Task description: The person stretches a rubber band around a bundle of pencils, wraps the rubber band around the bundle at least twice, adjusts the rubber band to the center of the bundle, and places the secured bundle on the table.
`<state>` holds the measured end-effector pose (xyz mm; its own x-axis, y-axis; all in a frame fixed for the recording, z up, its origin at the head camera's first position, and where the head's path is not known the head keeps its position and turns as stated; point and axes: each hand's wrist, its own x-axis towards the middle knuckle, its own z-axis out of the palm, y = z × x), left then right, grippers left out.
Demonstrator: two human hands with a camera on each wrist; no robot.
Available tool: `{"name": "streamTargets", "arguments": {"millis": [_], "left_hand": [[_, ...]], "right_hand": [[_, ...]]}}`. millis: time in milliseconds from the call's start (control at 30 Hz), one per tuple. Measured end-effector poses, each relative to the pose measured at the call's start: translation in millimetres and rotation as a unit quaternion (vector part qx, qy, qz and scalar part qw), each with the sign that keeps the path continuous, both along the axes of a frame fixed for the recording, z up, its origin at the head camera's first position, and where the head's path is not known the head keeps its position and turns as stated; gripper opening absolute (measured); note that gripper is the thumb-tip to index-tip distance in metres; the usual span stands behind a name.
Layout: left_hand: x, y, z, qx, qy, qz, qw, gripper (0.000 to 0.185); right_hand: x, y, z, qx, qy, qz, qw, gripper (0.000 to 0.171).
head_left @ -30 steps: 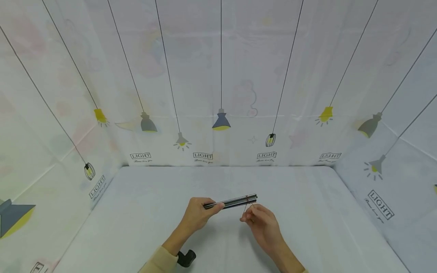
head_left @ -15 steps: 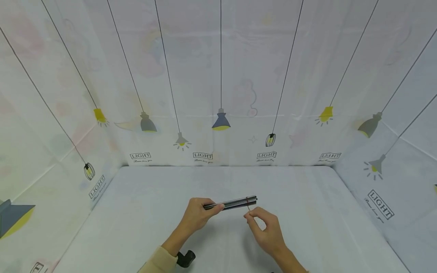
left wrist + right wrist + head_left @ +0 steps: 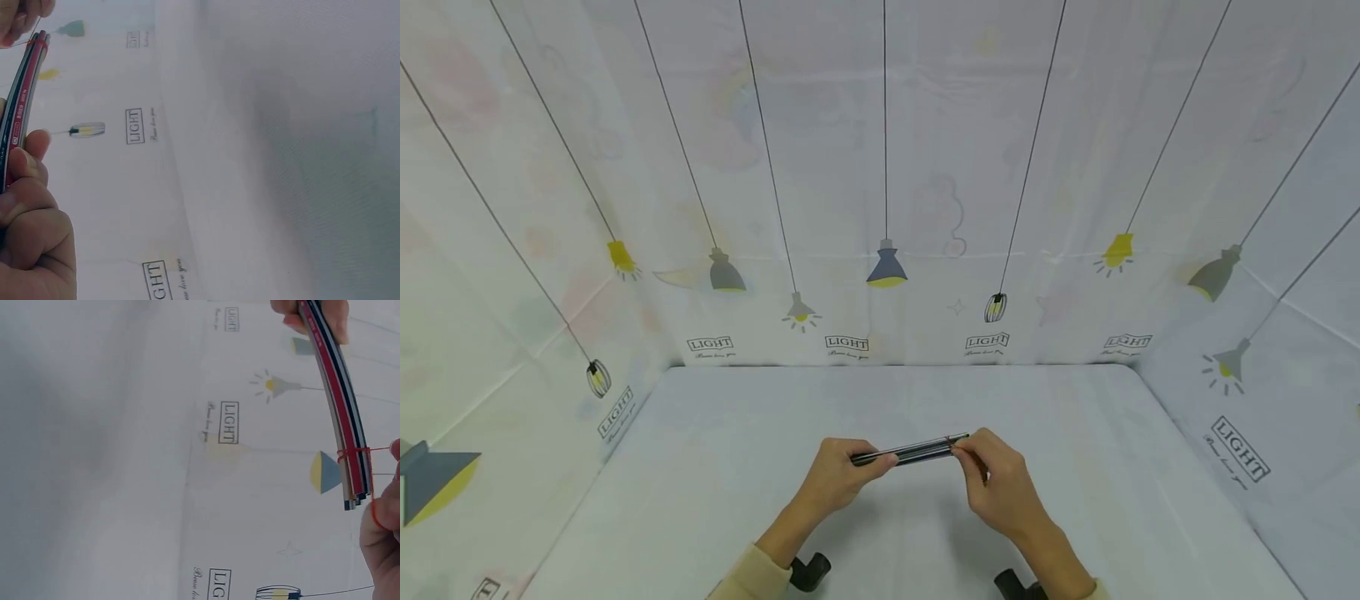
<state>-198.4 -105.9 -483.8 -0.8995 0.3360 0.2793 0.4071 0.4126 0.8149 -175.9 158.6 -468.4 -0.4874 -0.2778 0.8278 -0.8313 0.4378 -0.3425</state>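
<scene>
White table (image 3: 715, 467), left hand (image 3: 838, 479) gripping pens (image 3: 913, 452), right hand (image 3: 1003, 487) pinching rubber band (image 3: 356, 451) (red).

Cloth-walled recording booth (image 3: 880, 167), lamp prints

walls (image 3: 880, 167): white cloth, printed hanging lamps and "LIGHT" labels | worktop (image 3: 887, 400): pale grey-white sheet, enclosed on three sides | light: soft, even
</scene>
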Motion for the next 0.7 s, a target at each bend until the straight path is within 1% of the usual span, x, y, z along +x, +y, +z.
{"name": "streamTargets", "arguments": {"millis": [133,267,333,400,467,500,533,567,600,633,667,700], "left_hand": [[0.6,1.6,0.0,-0.003,-0.002,-0.01,0.9999,0.031],[2.4,2.5,-0.1,0.002,-0.015,-0.023,0.9996,0.031],[3.2,3.2,0.3,0.007,-0.019,-0.034,0.9992,0.032],[3.5,4.0,1.0,0.006,-0.018,-0.041,0.999,0.033],[3.7,4.7,2.0,0.006,-0.015,-0.047,0.9988,0.033],[3.8,4.9,2.9,0.005,-0.012,-0.047,0.9988,0.032],[3.8,5.0,3.4,0.003,-0.01,-0.047,0.9988,0.032],[3.8,4.8,3.9,0.002,-0.009,-0.047,0.9989,0.031],[3.8,4.6,4.3,0.002,-0.01,-0.047,0.9988,0.031],[4.0,4.2,4.7,0.002,-0.011,-0.048,0.9988,0.03],[4.1,3.7,5.2,0.002,-0.013,-0.048,0.9987,0.03],[4.2,3.2,5.5,0.003,-0.017,-0.049,0.9986,0.03]], "right_hand": [[-9.1,0.9,-3.7,-0.007,0.026,-0.011,1.0,0.026],[-16.4,0.1,-7.7,-0.03,0.041,-0.023,0.998,0.029],[-18.3,-0.4,-7.8,-0.049,0.023,-0.024,0.998,0.029],[-18.8,-0.3,-7.0,-0.07,-0.009,-0.027,0.997,0.027],[-17.6,0.4,-4.8,-0.092,-0.064,-0.035,0.993,0.024],[-16.8,1.1,-3.3,-0.102,-0.097,-0.039,0.989,0.022],[-15.9,2.0,-1.7,-0.111,-0.133,-0.041,0.984,0.019],[-14.8,3.1,0.5,-0.121,-0.173,-0.041,0.977,0.016],[-13.7,4.7,2.9,-0.132,-0.219,-0.034,0.966,0.012],[-13.0,6.5,5.5,-0.144,-0.267,-0.022,0.953,0.008],[-12.9,8.4,7.9,-0.159,-0.311,-0.004,0.937,0.006],[-13.2,10.7,10.0,-0.172,-0.352,0.017,0.92,0.008]]}}
